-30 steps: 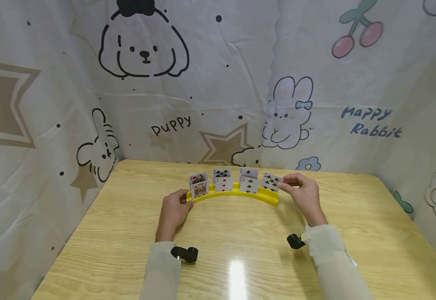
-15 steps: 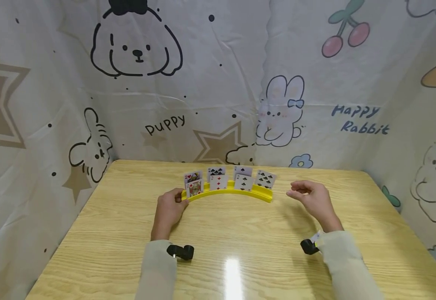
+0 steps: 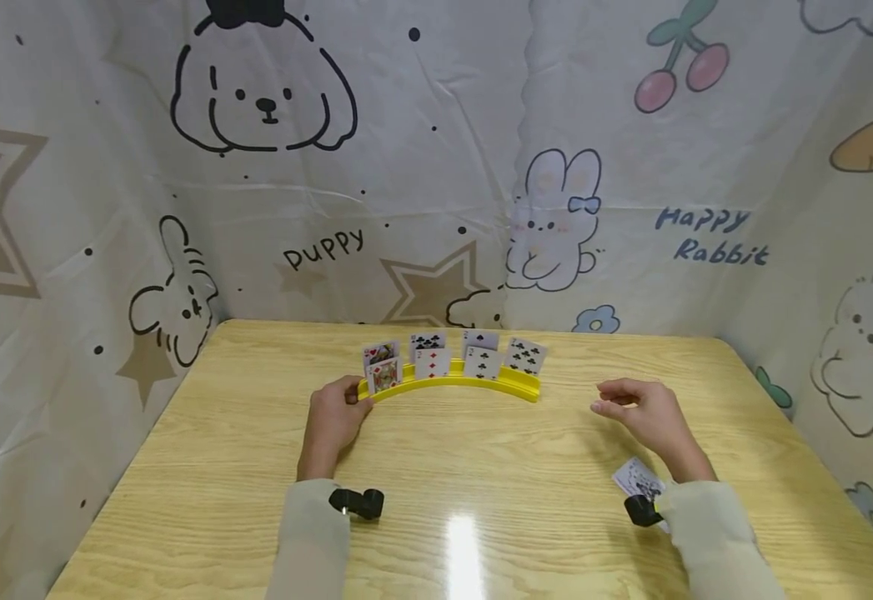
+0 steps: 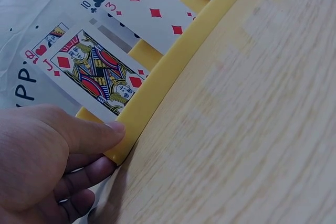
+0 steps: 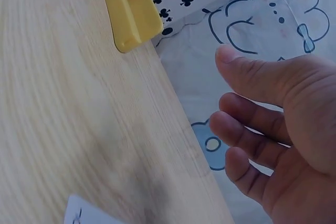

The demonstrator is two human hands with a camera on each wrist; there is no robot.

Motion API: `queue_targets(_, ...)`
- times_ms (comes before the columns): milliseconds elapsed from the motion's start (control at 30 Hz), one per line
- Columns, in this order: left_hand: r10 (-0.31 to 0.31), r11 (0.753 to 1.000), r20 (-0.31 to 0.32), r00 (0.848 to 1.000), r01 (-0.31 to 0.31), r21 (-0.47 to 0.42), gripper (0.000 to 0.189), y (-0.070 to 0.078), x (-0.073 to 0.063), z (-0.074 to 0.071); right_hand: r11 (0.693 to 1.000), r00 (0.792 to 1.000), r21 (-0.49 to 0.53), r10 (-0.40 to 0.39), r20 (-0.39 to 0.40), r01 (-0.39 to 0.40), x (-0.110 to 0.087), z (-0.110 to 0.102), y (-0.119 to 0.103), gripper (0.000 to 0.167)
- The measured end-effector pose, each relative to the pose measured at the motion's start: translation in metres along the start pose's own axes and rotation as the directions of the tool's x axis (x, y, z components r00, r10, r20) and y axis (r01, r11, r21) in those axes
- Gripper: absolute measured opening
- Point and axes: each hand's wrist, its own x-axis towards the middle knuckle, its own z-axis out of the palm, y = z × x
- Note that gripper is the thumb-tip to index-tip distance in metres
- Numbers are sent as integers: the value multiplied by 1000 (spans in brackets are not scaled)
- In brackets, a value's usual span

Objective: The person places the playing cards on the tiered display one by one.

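A yellow curved card holder (image 3: 511, 387) stands on the table with playing cards upright in two rows. My left hand (image 3: 331, 421) pinches its left end, the thumb (image 4: 107, 135) on the front face and fingers curled beneath. Closest to that hand is the jack of diamonds (image 4: 94, 72), partly covering the queen of hearts (image 4: 44, 45). Further along are the three of diamonds (image 3: 432, 363) and a clubs card (image 3: 483, 363). At the right end leans another clubs card (image 3: 526, 356). My right hand (image 3: 649, 417) holds nothing, its fingers loosely bent, to the right of the holder.
A loose playing card (image 3: 637, 477) lies face up on the wooden table (image 3: 421, 467), partly covered by the right wrist's black camera (image 3: 642, 510). Printed cloth (image 3: 436, 183) hangs behind the table and along both sides.
My right hand has let go of the rightmost clubs card and drawn back to the right and nearer. The loose card shows more. My left hand keeps its grip on the holder.
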Motion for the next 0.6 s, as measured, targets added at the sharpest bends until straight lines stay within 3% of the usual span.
queue_targets(267, -6, 1000, 6, 1000, 6, 0, 37, 0, 0, -2, 998, 999, -49, -31, 19, 32, -17, -8, 11, 41)
queue_targets(600, -20, 1000, 28, 999, 20, -3, 37, 3, -1, 0, 994, 999, -112, 13, 30, -9, -39, -21, 29, 39)
